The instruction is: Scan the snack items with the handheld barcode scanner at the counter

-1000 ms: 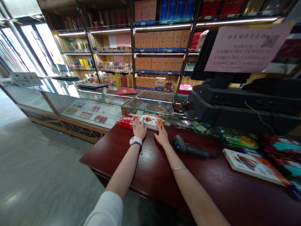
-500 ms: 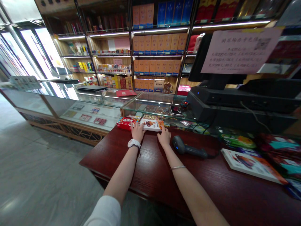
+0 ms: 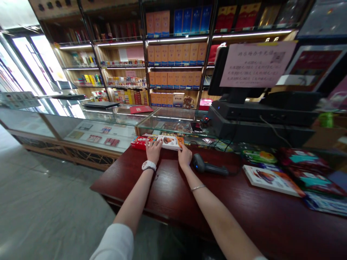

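Observation:
A flat white-and-orange box with a brown food picture lies at the far edge of the dark wooden desk. My right hand is at the box's right end, index finger along the edge and thumb at the near side. Fingers spread, my left hand reaches over the box's left end and the red packet beside it. That packet has white lettering and is partly hidden by my left fingers. A black barcode scanner lies just right of my right hand.
A second white-and-orange box lies on the right, near a green packet and dark red packets. Behind the desk stand a glass display case and a monitor with a pink sign. Cables trail by the scanner.
The camera view has shifted a little, so more of the right side shows. Both hands remain at the box and the red packet, with hardly any movement against the desk.

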Tool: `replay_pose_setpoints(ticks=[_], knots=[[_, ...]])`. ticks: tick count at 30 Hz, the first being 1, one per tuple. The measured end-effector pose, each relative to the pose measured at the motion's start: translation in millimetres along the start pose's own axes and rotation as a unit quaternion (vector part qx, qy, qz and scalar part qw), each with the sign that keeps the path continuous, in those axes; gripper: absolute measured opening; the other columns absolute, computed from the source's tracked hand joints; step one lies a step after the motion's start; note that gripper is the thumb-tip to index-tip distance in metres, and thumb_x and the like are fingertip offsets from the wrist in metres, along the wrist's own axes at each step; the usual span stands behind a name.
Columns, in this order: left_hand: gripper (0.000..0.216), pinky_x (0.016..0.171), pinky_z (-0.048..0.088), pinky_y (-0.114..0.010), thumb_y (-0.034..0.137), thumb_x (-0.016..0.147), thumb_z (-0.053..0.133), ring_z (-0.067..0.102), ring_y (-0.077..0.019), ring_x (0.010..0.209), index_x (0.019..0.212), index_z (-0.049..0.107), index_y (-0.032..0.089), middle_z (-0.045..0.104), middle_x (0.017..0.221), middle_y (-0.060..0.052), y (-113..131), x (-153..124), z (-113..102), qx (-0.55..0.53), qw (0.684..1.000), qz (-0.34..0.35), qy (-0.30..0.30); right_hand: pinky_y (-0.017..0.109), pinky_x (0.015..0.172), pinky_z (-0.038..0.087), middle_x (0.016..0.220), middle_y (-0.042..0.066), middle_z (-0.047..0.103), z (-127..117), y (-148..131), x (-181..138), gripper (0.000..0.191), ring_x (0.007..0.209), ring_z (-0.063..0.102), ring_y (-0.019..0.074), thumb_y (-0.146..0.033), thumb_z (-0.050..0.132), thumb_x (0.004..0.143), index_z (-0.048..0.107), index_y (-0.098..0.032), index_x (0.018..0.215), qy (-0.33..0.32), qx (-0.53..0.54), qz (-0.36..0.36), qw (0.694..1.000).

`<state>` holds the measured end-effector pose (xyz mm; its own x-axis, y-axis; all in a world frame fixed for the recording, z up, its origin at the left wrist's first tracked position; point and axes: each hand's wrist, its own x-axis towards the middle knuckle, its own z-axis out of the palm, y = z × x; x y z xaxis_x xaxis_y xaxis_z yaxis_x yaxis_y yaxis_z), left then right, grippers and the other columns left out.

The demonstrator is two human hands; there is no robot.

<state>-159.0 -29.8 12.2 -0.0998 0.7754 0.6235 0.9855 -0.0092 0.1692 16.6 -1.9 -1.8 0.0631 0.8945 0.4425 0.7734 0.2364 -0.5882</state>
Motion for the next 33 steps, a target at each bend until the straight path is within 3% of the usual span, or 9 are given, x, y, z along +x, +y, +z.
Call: replay_pose_setpoints(ticks=[7, 13, 18, 23, 33], knots=[[0.032, 0.124, 0.013, -0.056, 0.029, 0.095, 0.051, 0.057, -0.0256, 0.121, 0.122, 0.067, 0.036, 0.068, 0.129, -0.002, 5, -11, -30, 0.003, 0.999, -0.005, 0.054, 0.035, 0.096, 0.046, 0.130, 0.010, 0.065, -30, -11, -14, 0.044, 0.114, 0.061, 0.0235, -0.017, 0.048, 0.093, 0.056, -0.022, 0.136, 0.026, 0.012, -0.055, 0.998], [0.033, 0.125, 0.011, -0.054, 0.030, 0.096, 0.049, 0.057, -0.0248, 0.121, 0.124, 0.066, 0.034, 0.068, 0.128, -0.002, 26, -18, -48, -0.017, 0.997, 0.009, 0.075, 0.037, 0.094, 0.047, 0.130, 0.009, 0.065, -68, -4, -14, 0.044, 0.112, 0.061, 0.0248, -0.021, 0.049, 0.094, 0.056, -0.025, 0.137, 0.064, -0.012, -0.104, 0.992], [0.034, 0.126, 0.009, -0.052, 0.033, 0.098, 0.047, 0.057, -0.0229, 0.121, 0.127, 0.065, 0.034, 0.068, 0.128, -0.002, 56, -15, -54, -0.039, 0.993, 0.048, 0.098, 0.039, 0.100, 0.043, 0.139, 0.010, 0.059, -106, 26, -11, 0.040, 0.123, 0.055, 0.0274, -0.027, 0.047, 0.098, 0.057, -0.027, 0.138, 0.096, -0.082, -0.158, 0.979], [0.034, 0.126, 0.008, -0.054, 0.029, 0.098, 0.047, 0.056, -0.0226, 0.123, 0.126, 0.065, 0.037, 0.067, 0.129, -0.001, 94, -11, -50, -0.060, 0.989, 0.111, 0.082, 0.042, 0.104, 0.040, 0.145, 0.006, 0.056, -147, 69, -12, 0.037, 0.126, 0.052, 0.0276, -0.029, 0.046, 0.100, 0.061, -0.028, 0.134, 0.101, -0.130, -0.203, 0.965], [0.035, 0.126, 0.007, -0.054, 0.028, 0.097, 0.048, 0.054, -0.0234, 0.126, 0.127, 0.064, 0.038, 0.067, 0.129, -0.001, 175, -2, -22, -0.109, 0.980, 0.150, 0.066, 0.046, 0.112, 0.032, 0.138, 0.006, 0.062, -197, 136, -10, 0.036, 0.118, 0.055, 0.0258, -0.027, 0.046, 0.099, 0.065, -0.028, 0.130, 0.160, -0.163, -0.167, 0.959]])
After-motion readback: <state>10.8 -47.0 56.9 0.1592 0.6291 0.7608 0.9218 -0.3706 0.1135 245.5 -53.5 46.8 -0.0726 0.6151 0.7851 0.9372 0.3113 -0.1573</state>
